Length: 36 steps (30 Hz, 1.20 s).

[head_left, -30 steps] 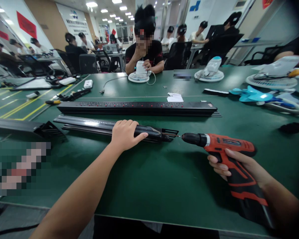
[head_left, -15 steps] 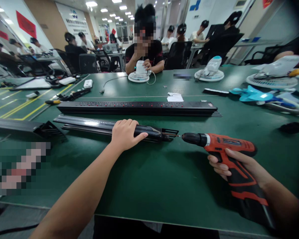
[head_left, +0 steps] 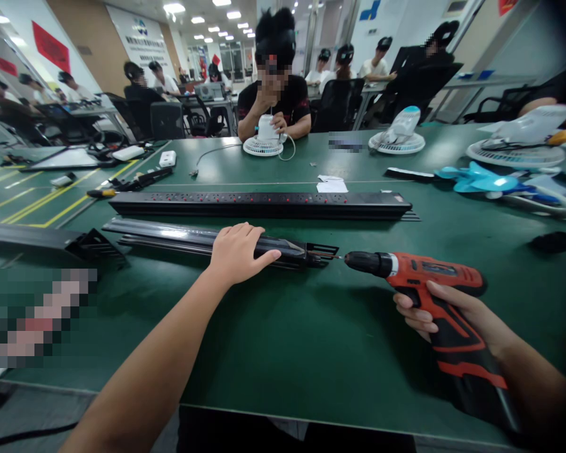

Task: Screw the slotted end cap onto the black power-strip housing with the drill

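My left hand (head_left: 238, 251) wraps over a long black metal housing (head_left: 179, 236) lying on the green table, close to its right end. The thumb points right along the housing. In my right hand (head_left: 466, 308) is a red and black cordless drill (head_left: 438, 270), gripped by its handle. Its chuck points left, and the thin bit reaches the slotted end bracket (head_left: 323, 251) of the housing. Whether the bit sits in a screw is too small to tell. Just behind lies a long black power strip (head_left: 264, 204) with a row of sockets and red marks.
Another black housing (head_left: 33, 239) lies at the left. Small white fans (head_left: 396, 135) and blue fan blades (head_left: 481, 179) are at the back right. Across the table a person (head_left: 273, 94) handles a white fan base (head_left: 264, 145). A white paper scrap (head_left: 331, 184) lies behind the strip.
Almost nothing differs. Both hands, the drill and the housing keep their places, with only a very slight shift of the view.
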Available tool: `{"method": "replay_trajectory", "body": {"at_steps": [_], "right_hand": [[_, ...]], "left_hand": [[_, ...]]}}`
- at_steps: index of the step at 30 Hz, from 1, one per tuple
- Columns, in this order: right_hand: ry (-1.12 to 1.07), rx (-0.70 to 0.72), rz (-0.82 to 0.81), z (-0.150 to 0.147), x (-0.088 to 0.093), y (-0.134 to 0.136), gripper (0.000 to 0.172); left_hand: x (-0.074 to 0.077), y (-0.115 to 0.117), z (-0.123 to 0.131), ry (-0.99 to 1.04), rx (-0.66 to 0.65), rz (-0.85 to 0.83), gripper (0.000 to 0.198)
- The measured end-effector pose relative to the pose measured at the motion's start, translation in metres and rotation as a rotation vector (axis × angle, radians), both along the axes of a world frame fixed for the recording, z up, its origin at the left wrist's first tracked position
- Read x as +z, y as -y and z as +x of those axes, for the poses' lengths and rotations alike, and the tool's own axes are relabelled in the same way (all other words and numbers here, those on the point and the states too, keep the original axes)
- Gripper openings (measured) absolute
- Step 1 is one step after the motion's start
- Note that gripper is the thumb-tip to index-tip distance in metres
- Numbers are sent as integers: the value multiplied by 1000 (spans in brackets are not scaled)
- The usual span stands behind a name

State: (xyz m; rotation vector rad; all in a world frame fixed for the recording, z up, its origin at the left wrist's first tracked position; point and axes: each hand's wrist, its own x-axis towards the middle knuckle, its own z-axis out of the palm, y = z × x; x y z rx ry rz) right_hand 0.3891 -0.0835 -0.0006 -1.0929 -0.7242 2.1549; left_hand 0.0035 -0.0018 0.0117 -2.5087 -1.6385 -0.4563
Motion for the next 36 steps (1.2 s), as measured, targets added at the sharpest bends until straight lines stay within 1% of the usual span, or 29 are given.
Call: {"method": "replay_trajectory", "body": {"at_steps": [5, 8, 11, 17, 20, 27, 32, 36], "right_hand": [[4, -22, 7, -2, 1, 0, 34], [6, -21, -2, -2, 0, 0, 35], [3, 0, -7, 0, -2, -1, 36], [-5, 9, -17, 4, -5, -2, 37], [-3, 7, -18, 3, -5, -2, 36], [5, -8, -10, 2, -2, 0, 36], [13, -11, -9, 3, -3, 0, 36], [14, -6, -7, 3, -3, -1, 36]], "left_hand": [[-1, -2, -1, -35, -1, -32, 85], [3, -3, -1, -92, 21, -90, 95], [8, -3, 1, -127, 35, -147, 98], [11, -3, 2, -110, 30, -196, 94], [10, -3, 2, -99, 17, -181, 90], [8, -5, 1, -59, -3, -98, 69], [7, -4, 1, -67, 1, -74, 64], [6, -3, 1, -76, 9, -58, 65]]}}
